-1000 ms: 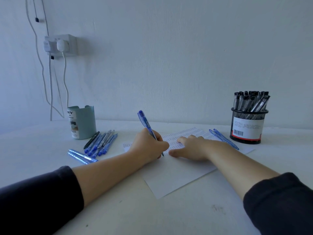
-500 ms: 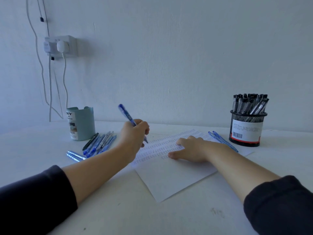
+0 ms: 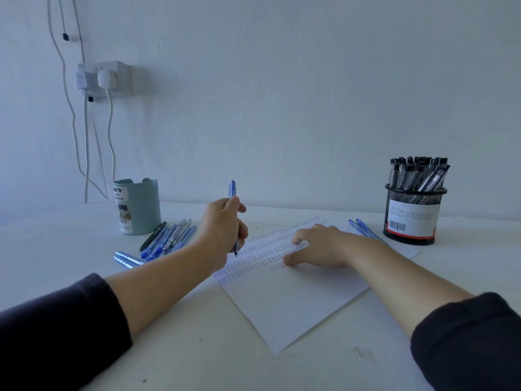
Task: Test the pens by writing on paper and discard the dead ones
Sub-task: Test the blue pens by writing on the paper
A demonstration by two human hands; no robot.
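the left hand (image 3: 222, 231) pinches a blue pen (image 3: 233, 210) between curled fingers, above the left edge of the paper (image 3: 284, 300). the pen's long axis runs almost vertical, its clicker end pointing up toward the wall and its tip pointing down, just above the written rows and not touching them. half a second ago the pen leaned up and to the left, and the hand was further left; now the pen stands nearly upright and the hand is closer to the sheet. the right hand (image 3: 321, 246) lies on the paper with fingers spread flat, pressing it to the bench (image 3: 197, 348), as before. a row of pens (image 3: 169, 237) lies beside the teal cup (image 3: 139, 207) on the left. two blue pens (image 3: 363, 228) lie near the mesh holder (image 3: 411, 218), which is full of dark pens.
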